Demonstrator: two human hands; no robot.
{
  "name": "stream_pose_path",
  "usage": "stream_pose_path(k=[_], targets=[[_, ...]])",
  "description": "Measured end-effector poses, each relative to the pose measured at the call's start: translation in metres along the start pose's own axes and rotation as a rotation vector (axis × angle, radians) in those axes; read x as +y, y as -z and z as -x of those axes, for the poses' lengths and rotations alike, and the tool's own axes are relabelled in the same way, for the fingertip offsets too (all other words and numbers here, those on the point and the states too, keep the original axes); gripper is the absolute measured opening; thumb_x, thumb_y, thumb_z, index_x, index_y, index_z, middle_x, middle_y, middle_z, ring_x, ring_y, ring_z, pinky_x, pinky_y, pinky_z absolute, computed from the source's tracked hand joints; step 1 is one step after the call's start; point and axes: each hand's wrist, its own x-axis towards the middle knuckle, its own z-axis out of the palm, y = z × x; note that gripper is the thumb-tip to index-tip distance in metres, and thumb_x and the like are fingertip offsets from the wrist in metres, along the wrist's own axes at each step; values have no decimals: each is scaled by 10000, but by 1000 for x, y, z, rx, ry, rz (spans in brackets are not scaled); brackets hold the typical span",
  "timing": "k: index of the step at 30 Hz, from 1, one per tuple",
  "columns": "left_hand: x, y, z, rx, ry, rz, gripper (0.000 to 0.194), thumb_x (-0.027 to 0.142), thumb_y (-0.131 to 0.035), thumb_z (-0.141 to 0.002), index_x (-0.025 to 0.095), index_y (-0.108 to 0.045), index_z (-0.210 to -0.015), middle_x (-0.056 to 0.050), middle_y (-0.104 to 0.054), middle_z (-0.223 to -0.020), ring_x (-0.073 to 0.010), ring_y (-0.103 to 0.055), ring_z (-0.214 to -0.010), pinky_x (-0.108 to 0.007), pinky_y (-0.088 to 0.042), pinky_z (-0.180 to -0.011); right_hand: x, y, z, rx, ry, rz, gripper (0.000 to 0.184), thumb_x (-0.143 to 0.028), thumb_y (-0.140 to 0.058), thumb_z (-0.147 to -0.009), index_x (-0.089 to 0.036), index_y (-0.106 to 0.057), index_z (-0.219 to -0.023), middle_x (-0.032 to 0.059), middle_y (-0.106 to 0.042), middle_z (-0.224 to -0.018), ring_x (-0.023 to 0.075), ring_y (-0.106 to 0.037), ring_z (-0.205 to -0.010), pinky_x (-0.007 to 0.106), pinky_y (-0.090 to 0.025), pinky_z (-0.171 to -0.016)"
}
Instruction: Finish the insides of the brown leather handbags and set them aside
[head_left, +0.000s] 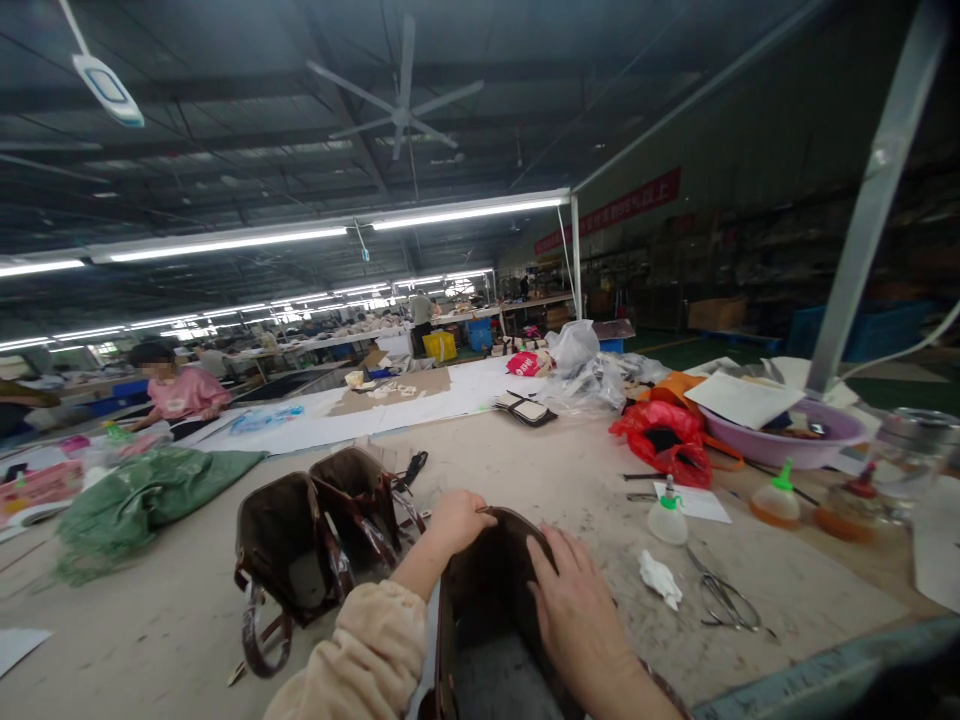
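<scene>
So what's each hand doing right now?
Left hand: closed, holding the dark bag by its rim.
Right hand: open, resting against the bag's side.

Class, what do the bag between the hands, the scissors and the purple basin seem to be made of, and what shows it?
Bag: perhaps leather or imitation leather; it looks dark brown, mostly matt and fairly stiff, but which is unclear.
Scissors: metal, probably steel; they are slim and grey with a faint sheen.
Basin: most likely smooth plastic, being one even lilac.
</scene>
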Motion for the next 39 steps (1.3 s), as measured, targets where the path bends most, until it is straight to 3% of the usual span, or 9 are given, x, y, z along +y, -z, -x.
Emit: stream_pose_path(k=[5, 8, 10, 16, 22, 30, 39], targets=[[-5, -1, 2, 11, -26, 30, 258, 429, -549, -698, 200, -668, -699, 13, -597, -580, -113, -509, -563, -208, -291, -480, -29, -8, -10, -107, -1, -179, 561, -103, -419, -771, -106, -323, -1323, 145, -507, -1176, 233, -492, -1040, 336, -409, -899], [-8, 2, 5, 0, -41, 13, 272, 429, -533, -710, 194, -670, -715, 3, -620, -617, -120, -520, -585, -213, -304, -500, -30, -20, -21, -145, -89, -261, 667, -104, -420, -767, -99, -158, -1380, 153, -519, -1139, 226, -539, -976, 314, -452, -821], [-8, 3, 6, 10, -57, -8, 282, 430, -524, -714, 187, -666, -703, -6, -623, -624, -122, -520, -587, -215, -305, -505, -29, -29, -28, -153, -108, -316, 687, -108, -429, -767, -115, -131, -1386, 145, -543, -1092, 222, -561, -938, 308, -461, -789], [-8, 3, 5, 9, -54, -50, 224, 358, -505, -708, 186, -645, -681, -22, -629, -642, -126, -529, -588, -219, -305, -499, -30, -42, -53, -26, -148, -524, 471, -199, -416, -835, -131, -344, -1296, 65, -628, -860, 175, -589, -791, 288, -468, -731], [-12, 0, 2, 0, -52, -60, 241, 375, -501, -708, 187, -650, -725, -52, -654, -707, -155, -576, -669, -230, -355, -548, -33, -17, -71, -14, -143, -220, 251, -247, -408, -866, -231, -561, -1063, 50, -610, -943, 143, -581, -811, 237, -433, -700], [-10, 1, 3, -10, -20, -120, 246, 335, -465, -730, 191, -663, -760, -69, -667, -768, -186, -602, -760, -246, -401, -610, -30, -21, -84, -75, -123, -69, 200, -254, -415, -870, -239, -605, -809, 9, -579, -842, 124, -555, -727, 230, -374, -601], [-8, 3, 4, -21, -32, -133, 231, 341, -479, -720, 195, -654, -754, -71, -665, -772, -193, -599, -758, -255, -404, -604, -25, -26, -73, 15, 42, -8, 216, -191, -377, -879, -180, -549, -750, 31, -531, -786, 135, -480, -747, 235, -342, -666]])
